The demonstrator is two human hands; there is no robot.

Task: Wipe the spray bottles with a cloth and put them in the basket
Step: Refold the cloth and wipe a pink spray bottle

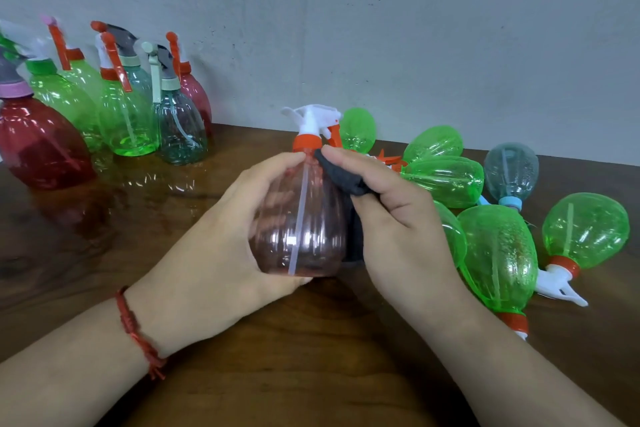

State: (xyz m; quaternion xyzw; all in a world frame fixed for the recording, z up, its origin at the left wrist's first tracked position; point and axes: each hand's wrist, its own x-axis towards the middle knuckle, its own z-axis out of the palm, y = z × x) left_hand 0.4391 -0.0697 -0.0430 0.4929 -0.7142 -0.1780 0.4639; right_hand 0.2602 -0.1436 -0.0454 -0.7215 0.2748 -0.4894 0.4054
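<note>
Pink plastic bottle (301,218), head view: upright over the table (104,253), mid-frame, between both hands. Left hand (221,236) is curled round its body; right hand (398,204) pinches a dark cloth (343,177) against its shoulder. — Obs. 1

Handling? — Obs. 2

Judged light, seemingly empty. Thin, smooth ribbed wall; may flex or slip. Hold round the belly or at the orange collar (306,142), not the trigger (311,113). — Obs. 1

Unseen? — Obs. 2

Basket not in view. Cannot tell whether the base touches the table. The cloth's lower part is hidden. — Obs. 1
</note>
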